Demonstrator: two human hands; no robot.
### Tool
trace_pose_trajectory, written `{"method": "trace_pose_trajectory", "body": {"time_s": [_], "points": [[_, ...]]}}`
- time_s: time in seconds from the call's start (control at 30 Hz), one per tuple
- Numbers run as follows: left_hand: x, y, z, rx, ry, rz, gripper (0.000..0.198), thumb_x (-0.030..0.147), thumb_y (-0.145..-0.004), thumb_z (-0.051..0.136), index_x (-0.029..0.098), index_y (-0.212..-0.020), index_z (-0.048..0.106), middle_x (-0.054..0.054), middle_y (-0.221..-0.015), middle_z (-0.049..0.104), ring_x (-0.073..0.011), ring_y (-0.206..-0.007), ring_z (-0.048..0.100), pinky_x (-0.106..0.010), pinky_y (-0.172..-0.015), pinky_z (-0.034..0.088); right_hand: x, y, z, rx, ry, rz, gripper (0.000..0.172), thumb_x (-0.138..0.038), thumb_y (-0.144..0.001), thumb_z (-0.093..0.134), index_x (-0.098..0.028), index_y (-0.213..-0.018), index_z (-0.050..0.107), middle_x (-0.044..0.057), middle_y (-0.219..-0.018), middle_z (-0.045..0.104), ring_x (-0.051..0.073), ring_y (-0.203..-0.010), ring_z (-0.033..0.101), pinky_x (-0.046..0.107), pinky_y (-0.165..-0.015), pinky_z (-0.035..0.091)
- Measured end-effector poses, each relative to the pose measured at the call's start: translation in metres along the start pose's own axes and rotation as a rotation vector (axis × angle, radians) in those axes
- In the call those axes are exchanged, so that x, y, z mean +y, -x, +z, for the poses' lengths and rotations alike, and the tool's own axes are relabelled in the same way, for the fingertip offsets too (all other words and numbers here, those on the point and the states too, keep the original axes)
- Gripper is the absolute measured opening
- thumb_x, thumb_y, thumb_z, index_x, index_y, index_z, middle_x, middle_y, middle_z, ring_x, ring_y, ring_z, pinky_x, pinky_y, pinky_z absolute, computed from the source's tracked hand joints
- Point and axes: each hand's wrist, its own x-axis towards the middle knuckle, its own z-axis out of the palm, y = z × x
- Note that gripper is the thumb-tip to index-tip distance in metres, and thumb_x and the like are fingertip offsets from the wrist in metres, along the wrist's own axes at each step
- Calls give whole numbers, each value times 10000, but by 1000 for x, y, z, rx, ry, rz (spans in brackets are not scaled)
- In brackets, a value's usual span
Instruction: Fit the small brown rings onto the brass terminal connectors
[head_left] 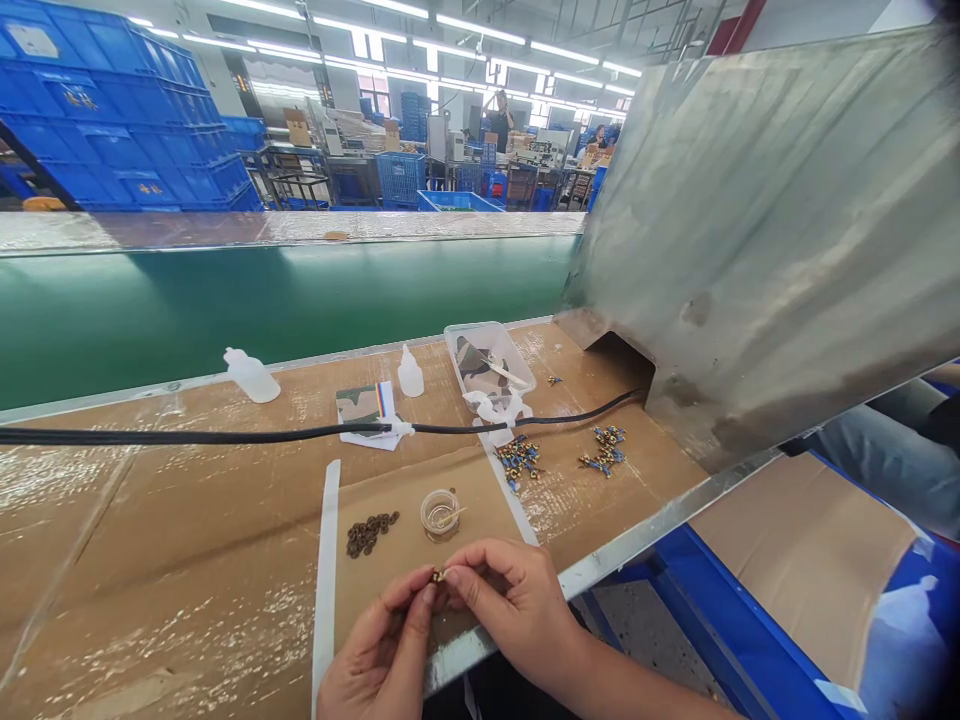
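My left hand (386, 640) and my right hand (517, 605) meet at the table's front edge, fingertips pinched on a small brass-coloured part (438, 576) between them. Just beyond them, a small round clear cup (440, 512) with a thin stick in it stands on a brown sheet (405, 480) edged with white tape. Left of the cup lies a pile of small dark brown round pieces (367, 535). Two groups of small blue and brass parts lie to the right, one nearer (519, 460) and one farther right (604, 450).
A black cable (262, 436) crosses the table. Behind it are two white squeeze bottles (253, 377) (410, 372), a camouflage cloth piece (360, 405) and a clear tray (529, 375). A large metal panel (780, 240) rises at right, beside a seated person's leg (885, 460).
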Motion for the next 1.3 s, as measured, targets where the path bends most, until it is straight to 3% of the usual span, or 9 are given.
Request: {"method": "trace_pose_trajectory", "body": {"time_s": [0.7,0.97,1.3], "points": [[1,-1,-3,-6,-97,36,300,436,-618,765,227,-833,765,-58,-857,770,-237,-824,709,-307,-842,518,-4,-1,-1,-32,59,-56,173,-230,-907,554,-178,-815,691,13,-728,701,128,-680,657,199,-660,499],[1,-3,-2,-59,-35,-32,300,420,-637,763,211,-852,754,-63,-854,770,-231,-838,706,-307,-842,522,-7,-2,-3,-82,245,-142,165,-183,-915,539,-197,-811,667,-7,-753,703,128,-735,634,202,-695,438],[3,-6,-3,-101,11,-54,296,408,-619,779,193,-823,756,-69,-819,765,-227,-794,708,-307,-809,539,-9,-5,-8,-140,286,-142,171,-188,-917,537,-195,-796,657,-2,-756,691,133,-729,624,211,-688,430]]}}
